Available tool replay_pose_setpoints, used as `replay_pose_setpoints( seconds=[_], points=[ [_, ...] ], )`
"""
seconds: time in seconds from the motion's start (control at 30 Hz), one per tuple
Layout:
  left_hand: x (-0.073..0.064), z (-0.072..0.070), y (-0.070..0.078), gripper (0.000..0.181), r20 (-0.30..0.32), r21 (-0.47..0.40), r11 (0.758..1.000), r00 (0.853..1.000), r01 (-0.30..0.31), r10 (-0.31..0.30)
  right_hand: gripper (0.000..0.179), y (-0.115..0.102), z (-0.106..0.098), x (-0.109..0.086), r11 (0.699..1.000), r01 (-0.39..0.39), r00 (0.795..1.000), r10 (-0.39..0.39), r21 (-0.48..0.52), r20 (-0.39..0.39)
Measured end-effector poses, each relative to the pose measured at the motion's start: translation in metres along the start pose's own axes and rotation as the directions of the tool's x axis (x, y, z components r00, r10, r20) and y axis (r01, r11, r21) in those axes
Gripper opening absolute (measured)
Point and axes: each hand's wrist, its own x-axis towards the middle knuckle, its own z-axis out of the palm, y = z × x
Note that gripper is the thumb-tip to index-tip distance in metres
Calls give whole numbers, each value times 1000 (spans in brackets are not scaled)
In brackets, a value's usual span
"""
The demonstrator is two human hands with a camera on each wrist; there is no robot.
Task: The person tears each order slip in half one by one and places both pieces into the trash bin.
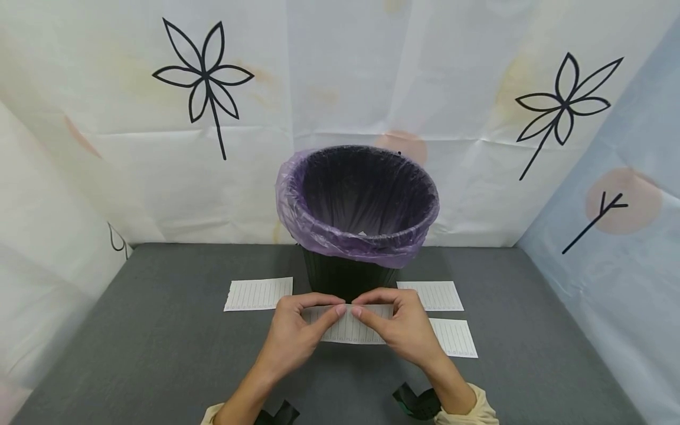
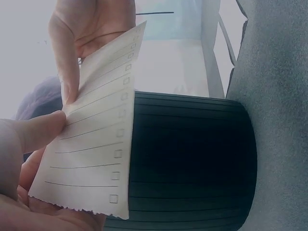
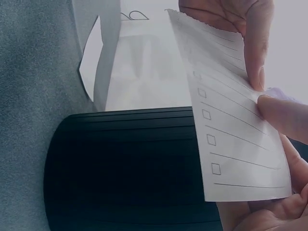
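Grey worktop (image 1: 159,354) here, with a lined paper slip (image 1: 350,332) held up just in front of the black bin (image 1: 340,274). Left hand (image 1: 297,327) and right hand (image 1: 402,321) both pinch its upper edge near the middle. Probably feather-light, floppy, easily ripped; I'd hold it right there, thumbs close.

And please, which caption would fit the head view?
Left hand and right hand pinch lined paper before a bin with purple liner.
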Motion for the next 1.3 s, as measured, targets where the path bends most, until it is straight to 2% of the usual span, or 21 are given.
replay_pose_setpoints(
  seconds=[0.4, 0.57, 0.87, 1.3],
  points=[
    [-1, 0, 0, 6, 10, 34, 999, 999, 41, -41, 3, 4, 3, 0, 1000, 27, 1000, -27, 16, 0],
    [0, 0, 1, 6, 19, 25, 996, 997, 80, -80, 3, 6, 6, -1, 998, 58, 998, -58, 32, -13],
    [1, -2, 3, 7, 36, -75, 978, 981, 194, -192, 10, 5, 11, -2, 990, 128, 992, -127, 58, -28],
    [1, -3, 5, 18, 72, -182, 950, 967, 253, -244, 9, 6, 16, -2, 983, 172, 984, -168, 58, -61]
  ],
)
